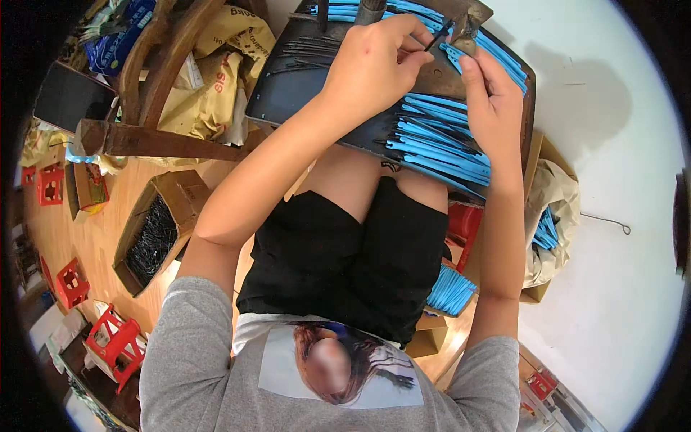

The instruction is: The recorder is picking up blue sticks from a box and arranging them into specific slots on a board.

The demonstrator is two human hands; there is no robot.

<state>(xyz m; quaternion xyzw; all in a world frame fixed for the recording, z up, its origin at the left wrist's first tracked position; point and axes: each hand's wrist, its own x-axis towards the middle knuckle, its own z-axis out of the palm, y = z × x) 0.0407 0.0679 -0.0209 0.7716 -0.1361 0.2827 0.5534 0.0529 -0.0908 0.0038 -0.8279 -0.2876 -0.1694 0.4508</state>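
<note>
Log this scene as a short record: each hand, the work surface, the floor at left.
Left hand: pinching a thin black piece
Right hand: holding a blue strip
Work surface: dark board bearing rows of blue strips, with black rods at its left
Floor at left: open carton of black pieces; red stools

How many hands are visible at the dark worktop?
2: the left hand over the middle of the dark worktop, the right hand toward its right side. None other shows there.
</note>
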